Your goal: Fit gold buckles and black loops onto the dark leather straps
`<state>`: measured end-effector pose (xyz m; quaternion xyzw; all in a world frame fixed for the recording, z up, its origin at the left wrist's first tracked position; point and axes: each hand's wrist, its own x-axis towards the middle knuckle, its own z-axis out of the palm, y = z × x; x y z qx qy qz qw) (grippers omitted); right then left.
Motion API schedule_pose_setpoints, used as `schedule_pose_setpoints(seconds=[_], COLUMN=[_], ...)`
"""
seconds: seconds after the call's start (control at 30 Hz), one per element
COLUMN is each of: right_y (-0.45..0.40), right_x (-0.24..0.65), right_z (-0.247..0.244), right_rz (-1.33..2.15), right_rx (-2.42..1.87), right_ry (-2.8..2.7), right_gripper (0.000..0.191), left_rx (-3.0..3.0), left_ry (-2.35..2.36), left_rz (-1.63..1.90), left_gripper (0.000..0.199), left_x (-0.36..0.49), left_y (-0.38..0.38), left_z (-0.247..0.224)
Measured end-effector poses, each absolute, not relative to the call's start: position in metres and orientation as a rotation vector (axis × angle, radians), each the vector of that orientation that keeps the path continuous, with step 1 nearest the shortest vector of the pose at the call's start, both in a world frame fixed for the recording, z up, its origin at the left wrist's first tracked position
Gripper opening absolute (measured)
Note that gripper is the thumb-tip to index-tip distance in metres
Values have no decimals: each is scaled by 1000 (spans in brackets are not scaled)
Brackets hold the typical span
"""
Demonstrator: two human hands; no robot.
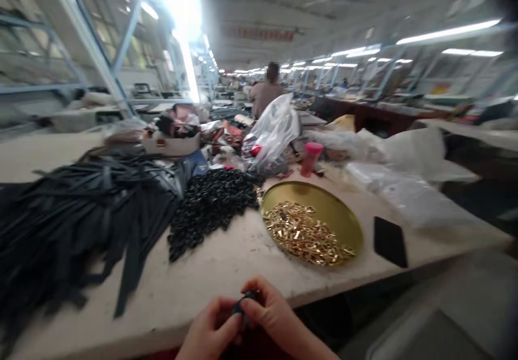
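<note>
Just off the table's front edge, my left hand [216,327] and my right hand [269,311] meet with fingers closed. Between them is a small dark strap piece [238,307], gripped by both; its far ends are hidden by the fingers. Ahead of the hands lies a heap of small black looped pieces [214,203]. To the right, a round gold tray [340,209] holds many small shiny gold metal fittings [301,233]. On the left spreads a large pile of long black straps [93,203].
A flat black rectangular object [389,241] lies right of the tray on the pale table [194,290]. Behind stand a pink cup [311,159], a clear plastic bag [273,133] and a filled box [172,144]. Plastic sheeting [413,192] covers the right side. A person [267,95] is farther back.
</note>
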<state>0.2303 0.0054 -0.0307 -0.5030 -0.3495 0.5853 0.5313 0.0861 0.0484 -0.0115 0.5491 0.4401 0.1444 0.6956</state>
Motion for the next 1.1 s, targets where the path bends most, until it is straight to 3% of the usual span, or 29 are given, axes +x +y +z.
schedule_pose_setpoints(seconds=[0.23, 0.47, 0.93, 1.1], right_y=[7, 2, -5, -4], right_x=[237, 251, 247, 247], right_z=[-33, -26, -25, -22], right_rz=[1596, 1119, 1232, 1346], right_rx=[-1194, -1519, -1542, -1429], right_ry=[-738, -1558, -1603, -1598], right_gripper=[26, 7, 7, 26], left_rx=[1026, 998, 1123, 1256], left_ry=[887, 954, 961, 961], left_rz=[412, 270, 238, 241], left_gripper=[35, 29, 24, 30], left_x=[94, 89, 82, 79], left_y=[50, 51, 50, 53], left_z=[-10, -18, -21, -8])
